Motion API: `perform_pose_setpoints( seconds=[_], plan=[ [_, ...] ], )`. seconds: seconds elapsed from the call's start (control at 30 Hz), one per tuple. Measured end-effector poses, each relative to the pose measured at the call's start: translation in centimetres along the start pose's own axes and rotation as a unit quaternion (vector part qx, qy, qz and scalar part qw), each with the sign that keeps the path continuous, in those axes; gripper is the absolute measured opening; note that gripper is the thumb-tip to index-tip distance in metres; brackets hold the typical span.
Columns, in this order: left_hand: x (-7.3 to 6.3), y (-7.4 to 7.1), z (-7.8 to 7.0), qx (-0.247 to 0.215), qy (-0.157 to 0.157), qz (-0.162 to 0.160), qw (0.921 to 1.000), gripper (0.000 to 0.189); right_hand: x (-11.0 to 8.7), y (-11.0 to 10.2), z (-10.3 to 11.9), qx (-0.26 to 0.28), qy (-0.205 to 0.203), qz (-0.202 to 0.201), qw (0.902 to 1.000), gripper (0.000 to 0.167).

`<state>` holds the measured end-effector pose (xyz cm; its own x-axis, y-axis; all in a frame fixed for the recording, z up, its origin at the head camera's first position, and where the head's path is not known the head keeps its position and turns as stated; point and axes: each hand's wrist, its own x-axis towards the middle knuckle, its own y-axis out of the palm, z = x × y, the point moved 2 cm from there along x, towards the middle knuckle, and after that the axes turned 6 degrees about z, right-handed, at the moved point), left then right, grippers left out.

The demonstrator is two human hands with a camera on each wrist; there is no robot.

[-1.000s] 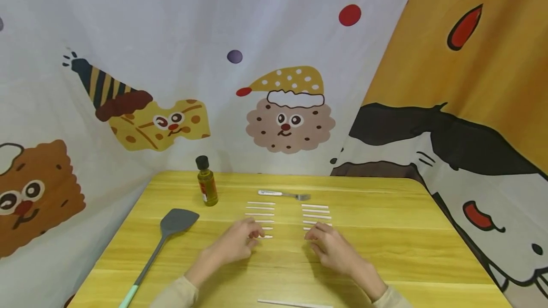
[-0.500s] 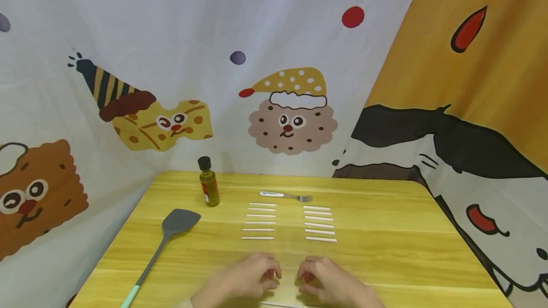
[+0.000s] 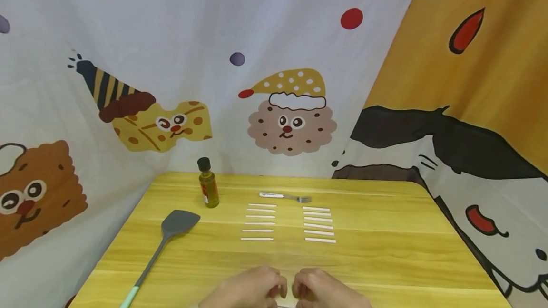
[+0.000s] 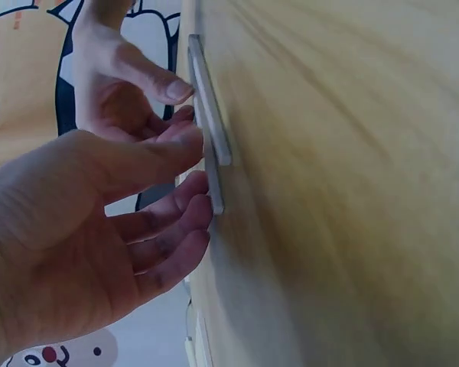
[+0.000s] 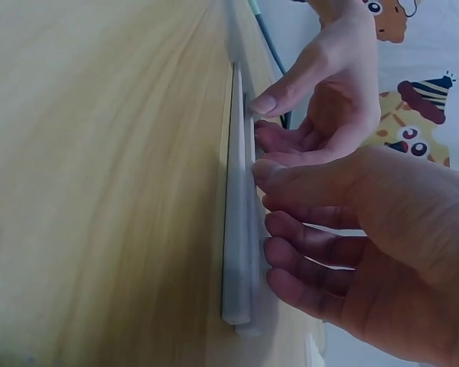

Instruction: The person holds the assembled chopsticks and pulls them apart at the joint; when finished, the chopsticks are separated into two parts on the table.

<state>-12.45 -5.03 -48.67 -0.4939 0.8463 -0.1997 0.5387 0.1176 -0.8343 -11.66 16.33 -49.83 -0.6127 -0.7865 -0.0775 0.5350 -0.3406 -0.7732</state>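
Note:
My left hand point(image 3: 252, 289) and right hand point(image 3: 327, 291) are side by side at the table's near side, fingers bent and relaxed. In the wrist views, two long pale sticks lie close together on the wood, slightly offset lengthwise. The left thumb and fingertips are right at the edge of one stick point(image 4: 216, 200); the other stick point(image 4: 210, 107) lies beside it. From the right wrist, the nearer stick point(image 5: 235, 206) looks thick, and the right thumb tip reaches the edge of the farther one. The head view shows only a sliver between the hands.
Two columns of short white sticks, left point(image 3: 259, 223) and right point(image 3: 318, 226), lie mid-table. Behind them is a fork point(image 3: 284, 197). A dark-capped bottle point(image 3: 209, 188) stands back left, with a grey spatula point(image 3: 171, 228) in front. A patterned curtain point(image 3: 278, 23) hangs behind the table point(image 3: 394, 241).
Both hands have drawn back from the lowest short sticks toward the near edge and come closer together. One more short stick shows at the bottom of the right column.

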Motion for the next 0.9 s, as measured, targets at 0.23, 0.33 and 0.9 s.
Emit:
perform_pose_setpoints(
  seconds=[0.23,0.33,0.9],
  plan=[
    [0.5,0.6,-0.1,0.006,-0.003,-0.011,0.9999,0.016,0.0,0.2,-0.1,0.004,-0.001,-0.002,1.0,0.01],
    [0.6,0.6,-0.1,0.01,0.003,-0.023,0.9997,0.016,0.0,0.3,-0.2,0.005,0.002,0.0,1.0,0.009],
    [0.9,-1.6,0.6,0.071,-0.022,-0.143,0.987,0.018,0.7,-2.6,-0.2,-0.1,-0.068,-0.149,0.9814,0.011]
  ],
)
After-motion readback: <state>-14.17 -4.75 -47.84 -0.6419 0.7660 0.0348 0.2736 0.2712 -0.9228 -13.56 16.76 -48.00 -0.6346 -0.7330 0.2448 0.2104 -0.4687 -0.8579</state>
